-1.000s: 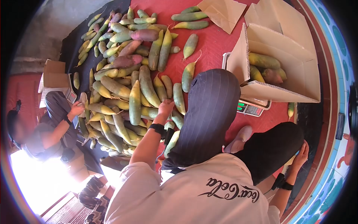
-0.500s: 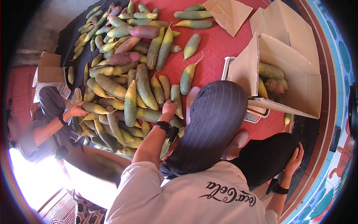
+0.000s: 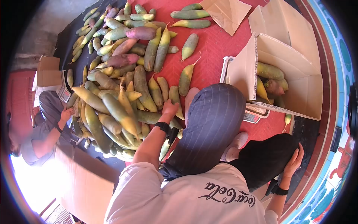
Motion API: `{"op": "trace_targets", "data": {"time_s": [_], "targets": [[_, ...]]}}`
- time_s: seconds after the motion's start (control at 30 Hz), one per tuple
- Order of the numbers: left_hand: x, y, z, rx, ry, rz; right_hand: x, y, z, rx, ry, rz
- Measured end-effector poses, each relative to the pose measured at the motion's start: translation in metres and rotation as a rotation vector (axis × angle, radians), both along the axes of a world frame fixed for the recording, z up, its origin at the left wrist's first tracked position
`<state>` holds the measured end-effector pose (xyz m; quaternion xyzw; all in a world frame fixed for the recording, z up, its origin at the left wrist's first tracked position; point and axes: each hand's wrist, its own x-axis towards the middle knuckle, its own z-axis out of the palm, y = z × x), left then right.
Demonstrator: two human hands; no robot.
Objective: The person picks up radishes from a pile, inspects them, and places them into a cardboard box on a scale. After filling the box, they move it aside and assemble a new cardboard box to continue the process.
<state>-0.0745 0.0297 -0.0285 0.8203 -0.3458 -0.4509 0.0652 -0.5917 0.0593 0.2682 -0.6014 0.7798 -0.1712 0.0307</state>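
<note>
My left hand point(image 3: 170, 107) reaches to the right edge of a large pile of green radishes point(image 3: 151, 54). Its fingers are curled against the side of one green radish point(image 3: 175, 98); the grip is partly hidden. My right hand point(image 3: 294, 162) lies with fingers apart on my dark trouser knee and holds nothing. Several yellow-green radishes point(image 3: 115, 108) lie on top of the pile, left of my left forearm. A single radish with a thin root point(image 3: 185, 79) lies near my left knee.
An open cardboard box point(image 3: 291, 71) holding several radishes stands on a scale point(image 3: 252, 117) at right. A cardboard flap point(image 3: 226, 15) lies on the red mat point(image 3: 212, 48). At left are another person's hand point(image 3: 67, 113), a small box point(image 3: 48, 67) and a large carton point(image 3: 85, 175).
More radishes now lie on the left of the pile. The other person's hand has moved left, off a radish. The large carton at lower left has shifted. My hands have stayed put.
</note>
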Motion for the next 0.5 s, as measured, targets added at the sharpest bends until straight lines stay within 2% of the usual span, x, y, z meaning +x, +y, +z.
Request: {"op": "trace_targets", "data": {"time_s": [0.23,0.3,0.37,0.43,0.5], "targets": [[0.009,0.007,0.034,-0.256,-0.167,-0.061,-0.007,0.005,-0.003,0.002,-0.011,-0.029],[-0.012,0.012,0.048,-0.363,-0.156,-0.272,-0.008,0.006,-0.003,-0.021,-0.009,-0.001],[-0.021,0.005,0.081,-0.307,-0.169,-0.249,-0.008,0.007,-0.003,-0.023,-0.010,-0.007],[-0.022,-0.001,0.106,-0.314,-0.541,-0.581,-0.010,0.009,-0.003,-0.028,-0.012,-0.013],[-0.004,0.000,0.110,-0.099,-0.511,-0.648,-0.013,0.010,-0.004,-0.024,0.016,0.010]]}}
